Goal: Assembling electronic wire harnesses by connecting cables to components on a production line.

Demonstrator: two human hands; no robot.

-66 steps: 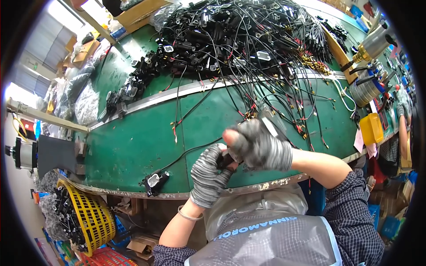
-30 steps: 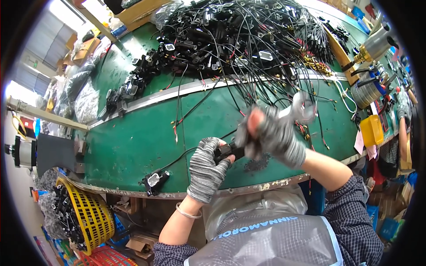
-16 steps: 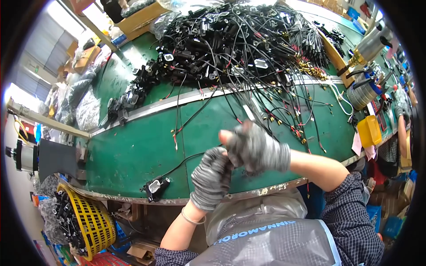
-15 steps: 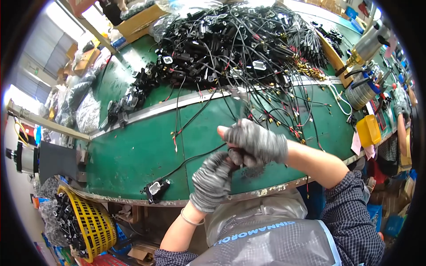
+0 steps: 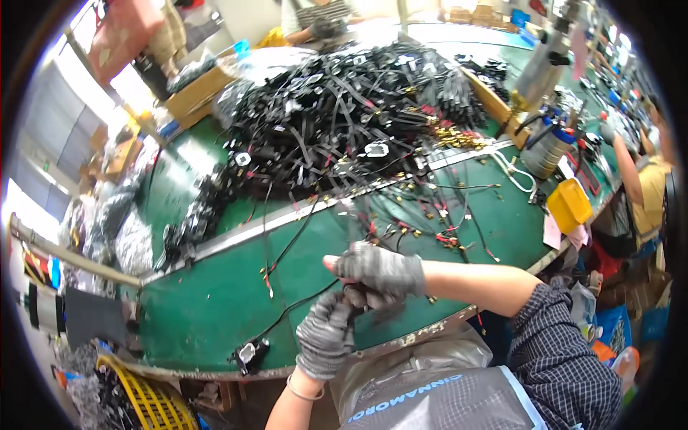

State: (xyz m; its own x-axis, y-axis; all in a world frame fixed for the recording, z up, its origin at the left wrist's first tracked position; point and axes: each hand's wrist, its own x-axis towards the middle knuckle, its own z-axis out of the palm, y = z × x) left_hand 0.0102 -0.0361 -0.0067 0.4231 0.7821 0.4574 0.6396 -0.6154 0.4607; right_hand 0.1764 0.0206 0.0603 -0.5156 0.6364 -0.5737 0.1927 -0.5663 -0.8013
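Observation:
Both my hands wear grey striped knit gloves and meet above the near part of the green table. My left hand is closed around a black cable. This cable runs left to a small black housing with a pale face, lying at the table's near edge. My right hand is closed just above and right of the left one, its bare thumb tip pointing left. A faint blurred shape rises above the right fist; what it is I cannot make out. The cable's end is hidden between the hands.
Beyond the hands lies a large heap of black cabled parts with red and brass ends. A metal strip crosses the green table. On the right are a yellow container and a tool pot; lower left, a yellow basket. Other people work nearby.
The view has tilted up, so the heap and table sit lower and a person at the far side shows. My hands stay together, the cable still in the left; the blur above the right fist is fainter.

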